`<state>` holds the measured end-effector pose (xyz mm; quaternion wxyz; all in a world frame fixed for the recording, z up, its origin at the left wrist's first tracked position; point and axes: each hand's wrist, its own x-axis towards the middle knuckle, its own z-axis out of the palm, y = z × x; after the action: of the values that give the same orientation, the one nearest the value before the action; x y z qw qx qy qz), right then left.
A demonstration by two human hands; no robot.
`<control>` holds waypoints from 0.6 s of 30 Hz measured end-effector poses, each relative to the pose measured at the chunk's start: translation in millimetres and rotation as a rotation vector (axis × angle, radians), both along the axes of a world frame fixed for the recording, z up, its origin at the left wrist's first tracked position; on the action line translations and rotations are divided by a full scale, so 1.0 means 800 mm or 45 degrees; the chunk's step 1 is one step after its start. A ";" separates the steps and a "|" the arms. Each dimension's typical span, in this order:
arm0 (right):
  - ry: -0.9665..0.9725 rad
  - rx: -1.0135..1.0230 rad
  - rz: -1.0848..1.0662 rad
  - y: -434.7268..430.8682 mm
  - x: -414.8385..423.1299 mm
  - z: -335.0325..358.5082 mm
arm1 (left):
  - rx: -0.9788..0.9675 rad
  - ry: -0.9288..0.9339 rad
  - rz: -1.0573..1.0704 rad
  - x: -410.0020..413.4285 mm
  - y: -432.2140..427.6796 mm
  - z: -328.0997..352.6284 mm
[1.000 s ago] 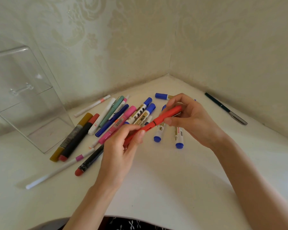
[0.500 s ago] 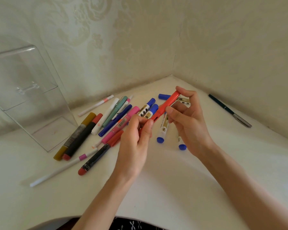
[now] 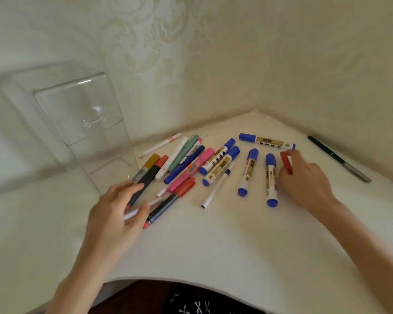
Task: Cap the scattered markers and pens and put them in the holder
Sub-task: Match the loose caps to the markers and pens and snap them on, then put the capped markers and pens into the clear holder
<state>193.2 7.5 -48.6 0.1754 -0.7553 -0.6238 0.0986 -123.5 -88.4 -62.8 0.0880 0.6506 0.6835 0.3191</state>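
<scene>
Several markers and pens lie scattered on the white table (image 3: 213,245) near the corner. The clear plastic holder (image 3: 77,123) stands at the left with nothing in it. My left hand (image 3: 116,214) reaches into the left side of the pile and pinches a thin white pen (image 3: 132,215) between thumb and fingers. To the right, my right hand (image 3: 304,180) is low over the table and its fingertips hold a red pen (image 3: 286,163), most of which is hidden under the hand. Beside that hand lie blue-capped whiteboard markers (image 3: 270,177).
A dark green pen (image 3: 338,157) lies apart by the right wall. A black marker with a red cap (image 3: 168,200) and a loose thin white pen (image 3: 216,189) lie mid-pile. Walls close off the back and right. The table's front edge curves near my body.
Both hands held the red pen together above the pile. They have since parted: my left hand dropped to the thin white pen, my right carried the red pen to the right and down.
</scene>
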 end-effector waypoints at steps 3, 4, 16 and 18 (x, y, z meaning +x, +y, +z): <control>0.052 0.008 0.022 0.001 -0.006 -0.009 | -0.111 0.130 0.033 -0.016 -0.007 -0.009; 0.021 0.022 0.026 0.001 -0.010 -0.010 | -0.118 0.149 0.017 -0.015 -0.006 -0.012; -0.016 0.015 0.458 -0.017 -0.071 -0.015 | -0.063 0.078 0.020 0.093 0.087 -0.026; -0.032 0.028 0.463 -0.013 -0.077 -0.010 | 0.041 -0.011 0.001 0.100 0.085 -0.015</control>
<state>131.3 -3.1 -56.8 0.1550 -0.6292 -0.7533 0.1124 -43.7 -20.6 -75.1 0.0803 0.6504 0.6780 0.3329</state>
